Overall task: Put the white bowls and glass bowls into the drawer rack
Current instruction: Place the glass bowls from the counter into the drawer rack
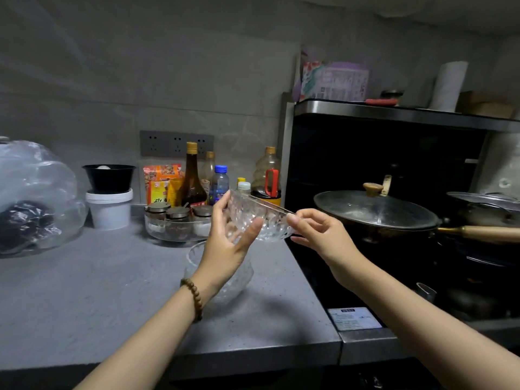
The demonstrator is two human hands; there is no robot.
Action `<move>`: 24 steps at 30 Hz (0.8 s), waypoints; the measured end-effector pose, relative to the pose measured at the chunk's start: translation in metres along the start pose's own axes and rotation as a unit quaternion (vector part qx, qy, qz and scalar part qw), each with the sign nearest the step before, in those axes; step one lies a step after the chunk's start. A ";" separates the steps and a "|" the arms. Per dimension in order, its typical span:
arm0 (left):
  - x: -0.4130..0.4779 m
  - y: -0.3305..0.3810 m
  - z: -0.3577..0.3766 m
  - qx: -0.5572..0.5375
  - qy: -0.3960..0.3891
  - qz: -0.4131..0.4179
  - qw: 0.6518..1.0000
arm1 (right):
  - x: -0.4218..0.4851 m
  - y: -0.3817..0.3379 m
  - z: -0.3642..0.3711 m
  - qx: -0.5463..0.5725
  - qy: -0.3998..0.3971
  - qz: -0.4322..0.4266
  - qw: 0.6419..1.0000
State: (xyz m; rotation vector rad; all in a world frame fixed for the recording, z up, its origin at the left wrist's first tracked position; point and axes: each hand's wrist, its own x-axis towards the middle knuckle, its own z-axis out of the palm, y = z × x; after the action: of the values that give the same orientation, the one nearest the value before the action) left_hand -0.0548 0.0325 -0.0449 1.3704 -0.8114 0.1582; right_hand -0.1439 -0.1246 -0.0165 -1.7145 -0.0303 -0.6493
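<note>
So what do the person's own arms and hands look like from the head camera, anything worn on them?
Both forearms are bare, with no sleeves in view and no gloves. The left hand has a bracelet of round brown wooden beads around its wrist. The right hand has nothing worn at the wrist, and no rings or watch show on either hand.

No text can be read with certainty. Large dark characters mark a yellow packet (157,192) near the back edge of the countertop (84,291), but they stay illegible. Print on a purple box (337,80) atop the range hood (394,112) and on a white label (353,318) at the stove's front edge is blurred.
</note>
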 end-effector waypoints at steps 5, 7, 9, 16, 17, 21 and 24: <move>-0.014 0.008 0.067 -0.081 -0.064 -0.015 0.995 | -0.037 -0.001 -0.058 0.027 0.003 0.073 0.997; -0.022 0.005 0.095 -0.110 -0.089 -0.028 0.990 | -0.055 -0.001 -0.086 0.002 0.000 0.092 0.996; -0.032 0.003 0.125 -0.146 -0.125 -0.050 0.980 | -0.073 -0.001 -0.115 -0.037 0.001 0.098 0.994; -0.075 -0.002 0.226 -0.235 -0.242 -0.221 0.915 | -0.135 -0.005 -0.200 -0.114 -0.001 0.081 0.990; -0.081 -0.002 0.239 -0.241 -0.256 -0.246 0.903 | -0.144 -0.004 -0.210 -0.114 0.003 0.088 0.990; -0.106 -0.017 0.284 -0.214 -0.325 -0.294 0.873 | -0.177 0.003 -0.243 -0.122 -0.015 0.140 0.983; -0.124 -0.033 0.308 -0.184 -0.364 -0.315 0.857 | -0.198 0.014 -0.265 -0.109 -0.024 0.190 0.975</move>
State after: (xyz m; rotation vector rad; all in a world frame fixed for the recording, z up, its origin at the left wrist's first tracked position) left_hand -0.2562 -0.2118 -0.1516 1.2492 -0.8911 -1.0418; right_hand -0.4123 -0.3057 -0.0876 -1.8796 0.3398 -0.3337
